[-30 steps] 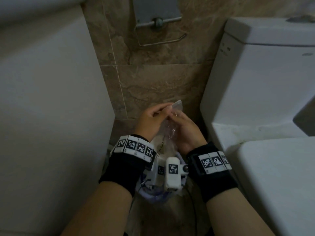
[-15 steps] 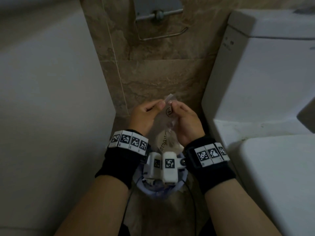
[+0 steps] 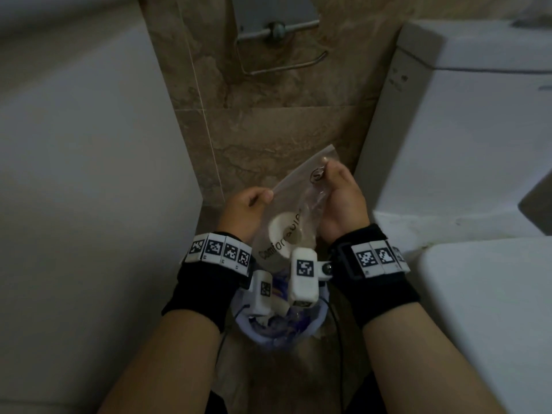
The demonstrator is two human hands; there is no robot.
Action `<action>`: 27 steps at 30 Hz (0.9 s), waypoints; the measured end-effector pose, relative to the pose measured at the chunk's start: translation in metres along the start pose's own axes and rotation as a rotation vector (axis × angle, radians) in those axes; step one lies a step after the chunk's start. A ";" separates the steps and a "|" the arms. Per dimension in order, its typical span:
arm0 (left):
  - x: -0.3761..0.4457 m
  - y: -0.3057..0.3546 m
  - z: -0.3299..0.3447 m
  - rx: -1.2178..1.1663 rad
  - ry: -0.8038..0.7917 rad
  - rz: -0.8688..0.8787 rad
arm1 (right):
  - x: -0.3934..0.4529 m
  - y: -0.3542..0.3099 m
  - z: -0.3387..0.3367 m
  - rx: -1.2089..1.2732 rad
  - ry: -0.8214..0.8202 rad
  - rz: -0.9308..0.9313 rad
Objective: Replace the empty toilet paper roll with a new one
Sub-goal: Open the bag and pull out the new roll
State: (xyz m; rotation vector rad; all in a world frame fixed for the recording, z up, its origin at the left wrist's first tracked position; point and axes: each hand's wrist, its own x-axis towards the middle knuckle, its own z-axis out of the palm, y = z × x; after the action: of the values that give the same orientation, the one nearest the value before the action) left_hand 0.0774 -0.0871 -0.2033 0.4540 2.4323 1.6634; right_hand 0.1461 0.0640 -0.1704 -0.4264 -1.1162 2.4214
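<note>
A clear plastic bag [image 3: 295, 186] with dark lettering hangs between my hands, and a white toilet paper roll [image 3: 282, 231] shows inside it. My left hand [image 3: 248, 212] pinches the bag's left edge. My right hand [image 3: 343, 207] grips the bag's upper right part near a round printed mark. High on the brown tiled wall sits the metal roll holder [image 3: 277, 44], its wire arm bare with no roll on it.
A white toilet cistern [image 3: 466, 115] and the closed seat lid [image 3: 490, 309] fill the right side. A large white fixture [image 3: 83, 162] stands at the left. Below my wrists is a small white bin [image 3: 277, 327] with wrappers inside, on the narrow floor strip.
My hands have drawn apart, pulling the top of the bag wide. The roll inside has come into plain sight. The view has shifted slightly downward.
</note>
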 end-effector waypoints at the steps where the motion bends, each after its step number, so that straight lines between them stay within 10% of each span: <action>1: 0.000 -0.002 -0.001 0.015 0.003 0.001 | 0.000 0.000 0.001 -0.049 0.012 -0.045; 11: 0.007 0.002 0.004 0.029 0.102 0.121 | 0.002 0.011 -0.005 -0.535 -0.131 -0.147; 27: 0.018 -0.030 -0.018 0.066 0.383 -0.321 | 0.015 0.003 -0.012 -0.301 0.209 -0.326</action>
State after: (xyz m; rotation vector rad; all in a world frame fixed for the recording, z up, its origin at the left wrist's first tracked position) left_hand 0.0509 -0.1070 -0.2241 -0.2661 2.6430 1.6515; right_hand 0.1378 0.0775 -0.1820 -0.5313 -1.3427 1.8903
